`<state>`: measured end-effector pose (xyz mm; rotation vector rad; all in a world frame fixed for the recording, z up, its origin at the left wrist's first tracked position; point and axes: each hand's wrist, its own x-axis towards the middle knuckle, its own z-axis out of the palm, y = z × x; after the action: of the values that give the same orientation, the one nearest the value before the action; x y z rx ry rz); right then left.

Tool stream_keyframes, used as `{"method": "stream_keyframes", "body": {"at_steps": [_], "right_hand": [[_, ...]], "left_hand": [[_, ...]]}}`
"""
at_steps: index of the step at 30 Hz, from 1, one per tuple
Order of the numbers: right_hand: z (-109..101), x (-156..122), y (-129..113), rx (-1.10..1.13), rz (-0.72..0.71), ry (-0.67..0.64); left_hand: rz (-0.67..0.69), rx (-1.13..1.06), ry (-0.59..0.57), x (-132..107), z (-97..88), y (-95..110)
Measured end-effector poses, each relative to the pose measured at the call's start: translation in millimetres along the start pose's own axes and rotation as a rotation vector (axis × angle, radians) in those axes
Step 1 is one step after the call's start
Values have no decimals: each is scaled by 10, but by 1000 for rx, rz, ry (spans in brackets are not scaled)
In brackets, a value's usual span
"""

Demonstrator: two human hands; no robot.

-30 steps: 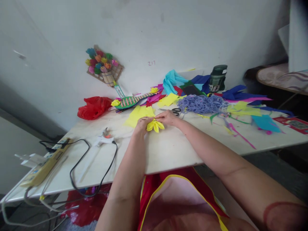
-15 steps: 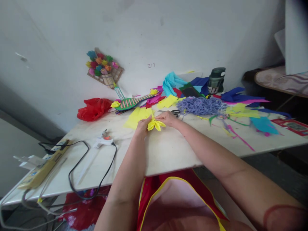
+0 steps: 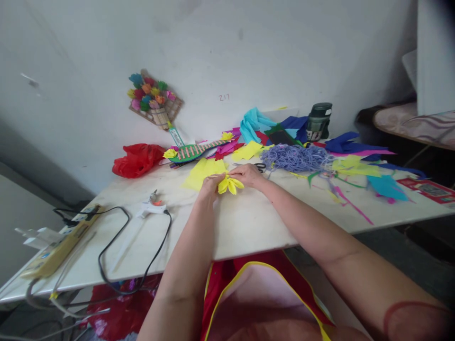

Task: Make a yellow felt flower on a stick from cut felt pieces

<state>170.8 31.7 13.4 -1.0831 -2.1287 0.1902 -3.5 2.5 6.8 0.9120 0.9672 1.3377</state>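
A small yellow paper flower (image 3: 229, 184) sits between my two hands over the white table (image 3: 249, 222). My left hand (image 3: 209, 184) pinches its left side, fingers closed on the folded petals. On the flower's right side my right hand (image 3: 248, 174) is closed on it too. A yellow paper sheet (image 3: 204, 171) lies flat just behind the hands. Black-handled scissors (image 3: 259, 166) rest right behind my right hand.
A glue gun (image 3: 153, 206) with a black cord (image 3: 117, 255) lies at the left, beside a power strip (image 3: 53, 248). A red bag (image 3: 137, 160), purple yarn (image 3: 296, 156), coloured paper scraps (image 3: 355, 166), a dark green jar (image 3: 318, 121) and a paper flower bouquet (image 3: 152, 97) line the back.
The hands keep working the yellow flower in the same spot, fingers shifting slightly. The view has drifted a little; nothing was picked up or let go.
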Motion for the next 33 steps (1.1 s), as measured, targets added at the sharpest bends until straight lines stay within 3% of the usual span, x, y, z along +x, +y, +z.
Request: {"method": "stream_keyframes", "body": {"at_steps": [12,18,25,33], "right_hand": [[-34,3,77,195,79,-150],[6,33,101,248,94,-168],[-15,37,70,89,79,-139],[-31,25,-10,-158,-32,-110]], "left_hand": [[49,60,-43,11,-16,-50],[-6,55,-60,14,-9,-37],[-59,69,-105,-4,27,-8],[-56,52,-50,-26,31,1]]}}
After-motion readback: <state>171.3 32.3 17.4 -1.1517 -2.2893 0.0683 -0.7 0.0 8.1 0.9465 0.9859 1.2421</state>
